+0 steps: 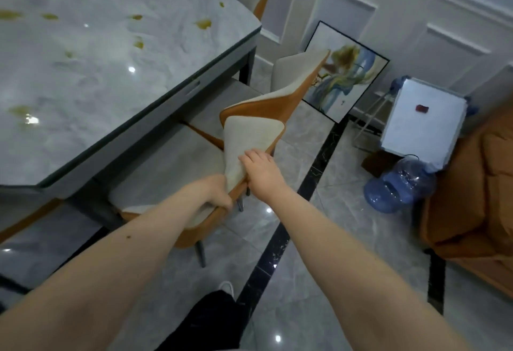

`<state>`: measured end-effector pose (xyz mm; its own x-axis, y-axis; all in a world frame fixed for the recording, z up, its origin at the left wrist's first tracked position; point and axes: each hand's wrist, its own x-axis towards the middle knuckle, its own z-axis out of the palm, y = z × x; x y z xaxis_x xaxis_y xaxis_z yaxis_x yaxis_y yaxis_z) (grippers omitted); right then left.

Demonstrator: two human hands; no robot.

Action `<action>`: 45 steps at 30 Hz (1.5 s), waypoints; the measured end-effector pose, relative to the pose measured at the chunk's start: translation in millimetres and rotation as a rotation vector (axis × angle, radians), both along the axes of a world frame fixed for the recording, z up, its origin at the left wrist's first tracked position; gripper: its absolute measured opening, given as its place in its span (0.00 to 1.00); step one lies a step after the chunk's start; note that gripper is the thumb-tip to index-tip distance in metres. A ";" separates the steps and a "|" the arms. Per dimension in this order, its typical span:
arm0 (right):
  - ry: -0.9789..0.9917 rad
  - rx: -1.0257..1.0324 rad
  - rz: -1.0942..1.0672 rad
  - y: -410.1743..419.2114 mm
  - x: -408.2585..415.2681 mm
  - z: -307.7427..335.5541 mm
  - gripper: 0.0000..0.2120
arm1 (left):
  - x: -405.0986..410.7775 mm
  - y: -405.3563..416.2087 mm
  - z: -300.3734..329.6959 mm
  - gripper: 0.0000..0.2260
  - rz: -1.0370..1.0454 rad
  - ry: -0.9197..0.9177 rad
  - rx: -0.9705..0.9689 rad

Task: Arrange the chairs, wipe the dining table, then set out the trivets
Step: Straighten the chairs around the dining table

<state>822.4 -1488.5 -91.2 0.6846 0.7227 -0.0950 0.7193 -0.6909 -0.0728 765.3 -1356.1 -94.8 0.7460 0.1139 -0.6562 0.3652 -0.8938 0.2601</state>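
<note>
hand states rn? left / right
Left hand: closed, gripping the lower edge of the chair back.
Right hand: closed, gripping the chair back's upper edge, fingers over the front.

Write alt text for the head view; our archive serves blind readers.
Both hands, left hand and right hand, grip the backrest of an orange-and-cream upholstered chair beside a grey marble-topped dining table spotted with yellow spills. A framed abstract painting leans on the wall.
</note>
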 end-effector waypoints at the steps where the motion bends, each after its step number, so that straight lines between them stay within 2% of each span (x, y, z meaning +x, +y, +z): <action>1: -0.008 -0.028 0.044 0.3 8.2 -2.8 0.24 | 4.7 1.1 1.3 0.32 -0.010 0.041 0.001; 5: 0.000 -0.139 0.171 6.3 42.0 -4.2 0.23 | 20.7 3.2 9.1 0.39 -0.015 0.173 -0.004; 11: 0.065 -0.388 0.398 25.2 77.0 -3.5 0.25 | 20.1 3.4 6.1 0.39 0.067 0.195 -0.045; 14: 0.048 -0.397 0.515 29.3 88.1 -7.9 0.27 | 20.9 1.8 7.8 0.39 0.135 0.207 -0.047; 18: 0.040 -0.363 0.632 30.6 97.1 -13.1 0.17 | 22.2 -1.0 12.9 0.38 0.215 0.271 -0.046; 23: 0.133 -0.369 0.807 25.8 119.1 -5.7 0.24 | 20.5 -18.4 21.3 0.38 0.357 0.280 -0.042; 27: 0.097 -0.265 0.834 8.1 142.8 -11.0 0.25 | 11.3 -32.9 17.9 0.34 0.551 0.236 0.030; 29: 0.043 -0.220 0.831 -4.2 154.0 -13.7 0.26 | 7.8 -47.0 12.9 0.25 0.702 0.192 0.094; 31: 0.014 -0.166 0.826 -13.2 164.6 -16.3 0.25 | 7.1 -62.0 10.4 0.16 0.772 0.149 0.249; 33: 0.011 -0.136 0.821 -18.5 171.2 -15.8 0.24 | 8.6 -71.8 7.8 0.15 0.737 0.121 0.446; 35: 0.023 -0.130 0.821 -20.3 172.8 -14.4 0.22 | 9.1 -79.4 6.4 0.16 0.737 0.130 0.539; 40: 0.017 -0.158 0.799 -16.5 170.8 -9.4 0.19 | 11.8 -77.3 10.2 0.16 0.709 0.151 0.544; 45: -0.021 -0.230 0.821 -9.1 175.8 -8.8 0.28 | 15.1 -71.6 10.8 0.15 0.677 0.133 0.550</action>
<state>998.2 -1497.6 -100.0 -0.0449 0.9550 -0.2933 0.9982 0.0543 0.0240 780.4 -1427.8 -83.9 0.3249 0.8293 -0.4548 0.8584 -0.4604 -0.2263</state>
